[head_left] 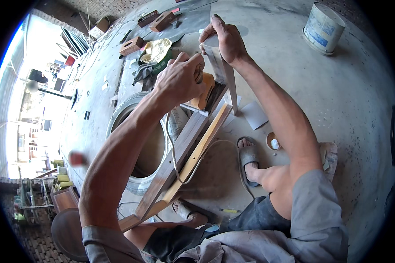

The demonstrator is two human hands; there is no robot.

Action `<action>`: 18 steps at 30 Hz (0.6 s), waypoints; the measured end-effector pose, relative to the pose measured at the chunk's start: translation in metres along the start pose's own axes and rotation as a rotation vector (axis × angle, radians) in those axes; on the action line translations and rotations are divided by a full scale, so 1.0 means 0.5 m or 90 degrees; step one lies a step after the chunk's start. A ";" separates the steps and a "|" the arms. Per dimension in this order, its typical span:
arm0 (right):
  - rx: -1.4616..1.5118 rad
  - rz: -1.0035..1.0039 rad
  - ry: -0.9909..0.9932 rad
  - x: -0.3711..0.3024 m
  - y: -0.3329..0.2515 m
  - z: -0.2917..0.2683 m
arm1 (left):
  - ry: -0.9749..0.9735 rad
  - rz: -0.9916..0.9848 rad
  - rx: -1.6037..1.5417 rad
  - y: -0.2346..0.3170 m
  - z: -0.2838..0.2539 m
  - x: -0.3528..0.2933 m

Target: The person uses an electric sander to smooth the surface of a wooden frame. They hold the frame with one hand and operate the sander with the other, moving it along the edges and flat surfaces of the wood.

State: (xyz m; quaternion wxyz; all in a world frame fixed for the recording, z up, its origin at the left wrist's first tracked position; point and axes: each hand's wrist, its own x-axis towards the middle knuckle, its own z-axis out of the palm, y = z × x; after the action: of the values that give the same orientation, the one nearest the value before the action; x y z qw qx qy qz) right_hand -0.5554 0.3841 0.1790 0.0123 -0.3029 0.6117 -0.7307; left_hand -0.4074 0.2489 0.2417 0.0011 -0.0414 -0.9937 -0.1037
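Observation:
My left hand (180,81) is closed around the upper part of a yellow-orange power tool (206,90). Its fingertips reach up beside the end of a tapered wooden board (224,72). Around that board's top end curls my right hand (229,42), its thumb and fingers pinching the edge. The tool rests by the upper end of a long wooden frame (164,175), made of a dark beam and a lighter yellow strip (197,151). A pale cord (174,160) loops down over the frame. The tool's underside is hidden.
Below the frame lies a tyre (114,127). A white bucket (324,28) stands far right. Wooden boxes (162,21) and a green bag with pale contents (156,51) lie beyond. White sheets (254,115) and a small bowl (273,141) sit near my sandalled foot (249,160).

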 end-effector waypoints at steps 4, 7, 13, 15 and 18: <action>-0.064 -0.028 0.007 -0.003 -0.006 0.005 | 0.031 0.018 0.019 -0.002 0.011 0.013; -0.129 -0.072 0.025 -0.006 -0.007 0.001 | 0.034 0.020 0.028 0.002 0.013 0.019; 0.023 0.014 -0.023 -0.014 -0.019 0.002 | 0.011 -0.011 0.021 0.006 0.004 -0.018; 0.049 0.020 -0.015 -0.003 0.006 -0.003 | 0.017 0.001 0.061 -0.001 0.002 -0.051; 0.056 0.023 -0.012 -0.005 0.004 -0.004 | -0.009 -0.013 0.045 -0.008 -0.007 -0.115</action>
State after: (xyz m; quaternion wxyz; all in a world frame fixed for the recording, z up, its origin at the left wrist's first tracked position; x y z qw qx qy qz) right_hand -0.5550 0.3866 0.1761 0.0450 -0.2978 0.5841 -0.7538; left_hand -0.3502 0.2397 0.2437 -0.0057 -0.0319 -0.9972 -0.0679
